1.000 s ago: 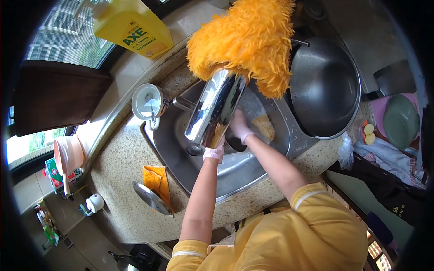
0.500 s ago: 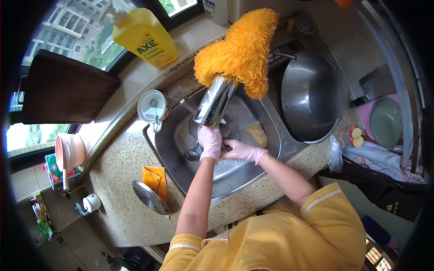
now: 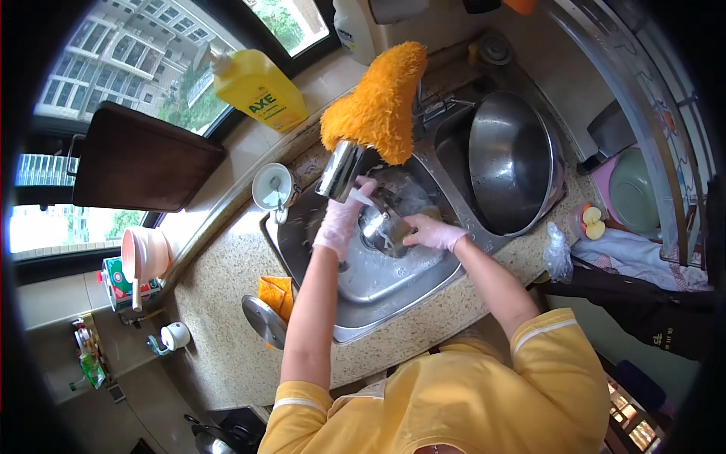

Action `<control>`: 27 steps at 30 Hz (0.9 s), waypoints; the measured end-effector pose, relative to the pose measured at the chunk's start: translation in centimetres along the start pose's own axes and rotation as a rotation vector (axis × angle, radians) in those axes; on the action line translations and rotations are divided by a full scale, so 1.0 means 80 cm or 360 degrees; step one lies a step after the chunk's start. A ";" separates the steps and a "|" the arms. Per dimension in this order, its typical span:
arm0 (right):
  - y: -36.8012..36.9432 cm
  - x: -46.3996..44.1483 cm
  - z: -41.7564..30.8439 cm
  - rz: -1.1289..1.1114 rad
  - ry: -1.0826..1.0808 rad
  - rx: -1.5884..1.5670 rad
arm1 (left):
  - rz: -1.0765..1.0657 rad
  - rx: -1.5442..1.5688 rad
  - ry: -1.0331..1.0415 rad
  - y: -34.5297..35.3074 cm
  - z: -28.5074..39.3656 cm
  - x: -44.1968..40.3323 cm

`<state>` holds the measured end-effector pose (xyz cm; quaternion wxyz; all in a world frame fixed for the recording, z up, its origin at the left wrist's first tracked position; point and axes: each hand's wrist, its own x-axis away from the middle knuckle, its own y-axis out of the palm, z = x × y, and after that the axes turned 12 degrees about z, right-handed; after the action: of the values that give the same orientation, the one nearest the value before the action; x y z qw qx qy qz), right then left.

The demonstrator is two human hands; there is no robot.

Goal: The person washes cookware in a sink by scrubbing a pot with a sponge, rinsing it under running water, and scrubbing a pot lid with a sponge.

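Both hands wear thin pale pink gloves and work inside the steel sink [image 3: 363, 291]. My right hand [image 3: 435, 232] grips the rim of a shiny round metal bowl [image 3: 384, 233], tilted under the tap, thumb on its near edge. My left hand [image 3: 342, 221] is beside the bowl, under the chrome spout [image 3: 340, 170]; its fingers look stretched out, partly hidden by the spout. Water runs from the spout onto the bowl. A fuzzy orange cover [image 3: 374, 102] hangs over the tap. Behind my right hand, a tan sponge [image 3: 431, 213] is partly hidden.
A large steel basin [image 3: 510, 163] stands in the right sink. Left of the sink are a white cup [image 3: 274, 187] with a spoon, a round lid [image 3: 264, 321] and an orange cloth [image 3: 275, 295]. A yellow soap bottle [image 3: 261, 89] stands by the window.
My hands have moved apart; the right shifted right with the metal bowl, which now shows plainly in the water. The left reaches farther under the spout. The camera view has shifted.
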<state>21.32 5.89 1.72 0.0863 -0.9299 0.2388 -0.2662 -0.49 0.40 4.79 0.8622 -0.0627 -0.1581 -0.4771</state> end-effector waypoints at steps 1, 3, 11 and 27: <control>-0.006 -0.009 0.005 -0.0052 -0.0048 0.0094 | -0.0034 -0.0048 -0.0020 -0.013 0.010 0.006; -0.005 -0.030 0.020 0.0107 -0.0316 0.0302 | -0.0012 -0.0180 0.0034 -0.021 0.051 0.036; -0.018 -0.049 -0.009 0.0944 -0.0756 0.0195 | 0.0196 -0.0566 -0.0158 -0.069 0.073 0.086; 0.067 -0.099 -0.043 0.1772 -0.0807 0.0213 | 0.0488 -0.1059 0.0254 -0.005 0.020 0.118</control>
<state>11.45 4.98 -0.48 0.3246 -0.6925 0.6434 0.0339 3.49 -7.01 9.45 0.8657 -0.3251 0.0845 -0.3711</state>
